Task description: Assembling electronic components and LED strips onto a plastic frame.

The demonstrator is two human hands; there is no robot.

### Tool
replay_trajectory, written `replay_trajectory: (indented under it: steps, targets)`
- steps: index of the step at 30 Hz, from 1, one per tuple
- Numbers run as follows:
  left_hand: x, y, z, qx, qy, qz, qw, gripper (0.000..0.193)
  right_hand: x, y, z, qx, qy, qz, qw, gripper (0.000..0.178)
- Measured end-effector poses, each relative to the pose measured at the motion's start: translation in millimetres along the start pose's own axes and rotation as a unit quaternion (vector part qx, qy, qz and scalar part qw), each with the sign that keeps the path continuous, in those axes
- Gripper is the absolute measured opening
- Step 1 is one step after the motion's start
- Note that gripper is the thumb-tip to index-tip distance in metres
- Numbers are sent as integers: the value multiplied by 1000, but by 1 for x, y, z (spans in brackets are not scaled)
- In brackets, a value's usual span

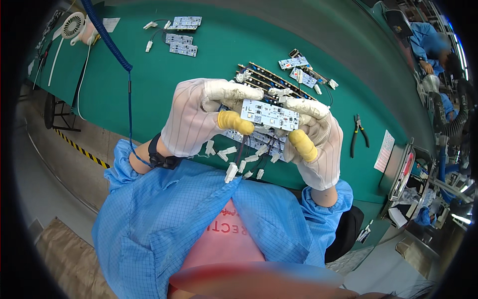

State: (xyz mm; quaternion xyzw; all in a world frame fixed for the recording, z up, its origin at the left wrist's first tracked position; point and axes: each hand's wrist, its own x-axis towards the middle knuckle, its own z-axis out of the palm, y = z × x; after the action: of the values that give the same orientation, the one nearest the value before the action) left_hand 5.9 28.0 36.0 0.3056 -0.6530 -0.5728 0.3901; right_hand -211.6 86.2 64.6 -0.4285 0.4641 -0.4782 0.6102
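Observation:
Between my two gloved hands I hold a small white circuit board (270, 115), its printed face turned up. My left hand (209, 112) grips its left end, with a yellow-covered thumb at the near edge and fingers behind. The right end sits in my right hand (316, 137), pinched the same way. Dark wires with white plug connectors (231, 173) hang below the board. More white boards (261, 139) lie under and just in front of it, partly hidden. Behind my hands rest several long dark circuit strips (274, 77).
White boards with leads (183, 48) lie at the far left of the green bench (164, 89), others (303, 77) at the far right. Pliers (358, 135) lie right of my hand. A blue coiled cord (107, 37) reaches my left wrist. A small fan (74, 26) stands far left.

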Motion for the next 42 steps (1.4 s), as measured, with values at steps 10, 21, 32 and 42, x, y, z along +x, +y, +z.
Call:
replay_trajectory:
  steps: [10,21,32,42]
  targets:
    - [7,-2,-2,94,47,128,986,40,4,3,4,-13,19,-56,998,52]
    - [1,3,-2,206,43,182,961,43,-1,2,4,-6,33,-36,999,44]
    - [-8,5,18,-166,93,-221,957,37,6,1,7,-124,-43,-102,986,43]
    - [-20,9,-20,301,-327,142,884,28,-36,36,-5,-184,-22,-165,969,33]
